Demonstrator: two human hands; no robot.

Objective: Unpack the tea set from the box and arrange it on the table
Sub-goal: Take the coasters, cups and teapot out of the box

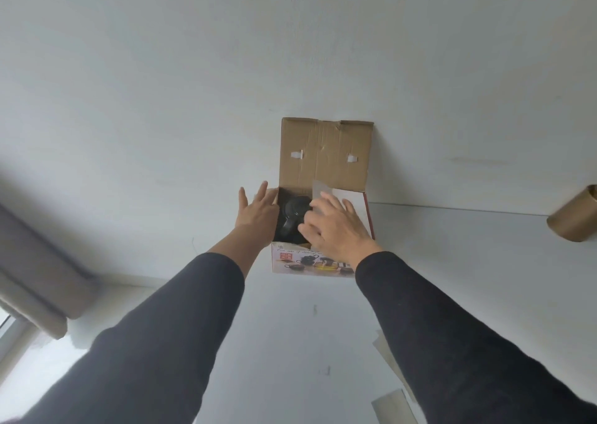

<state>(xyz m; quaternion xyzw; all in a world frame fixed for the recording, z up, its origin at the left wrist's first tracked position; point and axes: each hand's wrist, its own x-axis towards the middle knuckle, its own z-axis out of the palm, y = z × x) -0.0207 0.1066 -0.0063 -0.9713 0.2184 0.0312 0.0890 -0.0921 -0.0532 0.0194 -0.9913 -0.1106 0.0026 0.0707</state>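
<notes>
Soft, even daylight is filling the frame, brightest at the lower left where a window (pixel 9 330) is blowing out to white. Shadows are lying faint under the box (pixel 318 197). The wide lens is bending lines toward the edges. Everything is looking slightly soft, and the curtain (pixel 38 262) at left is smearing with blur.

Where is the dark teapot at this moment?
In the head view, the dark teapot sits inside the open cardboard box at mid-frame, in its left part, between the left hand and right hand.
</notes>
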